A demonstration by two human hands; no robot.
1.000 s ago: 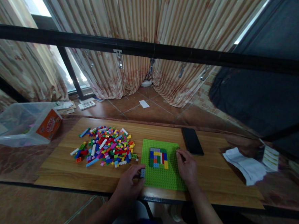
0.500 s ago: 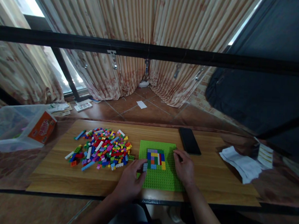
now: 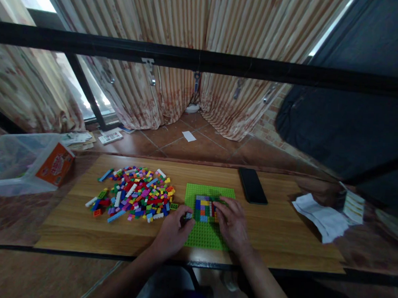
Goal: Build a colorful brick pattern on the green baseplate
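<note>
My left hand (image 3: 174,228) is closed, thumb and fingers pinching a small grey toy brick (image 3: 188,216) by the left edge of the green baseplate (image 3: 202,241). A block of coloured bricks (image 3: 202,208) in blue, yellow, light blue and other colours is fixed on the plate. My right hand (image 3: 233,221) lies over the right side of that block, its bent fingertips and thumb close together at the bricks. Whatever those fingertips grip is hidden. A dark green brick (image 3: 174,206) lies just beyond my left hand.
A pile of loose bricks (image 3: 140,192) covers the left of the wooden table (image 3: 281,235). A black phone (image 3: 252,186) lies behind the baseplate to the right. White paper (image 3: 319,218) rests at the right end. A clear plastic bin (image 3: 19,160) stands at far left.
My right hand has moved left from the plate's right edge onto the brick block. My left hand has shifted slightly, tilting the grey brick it holds. The camera view has shifted a little.
</note>
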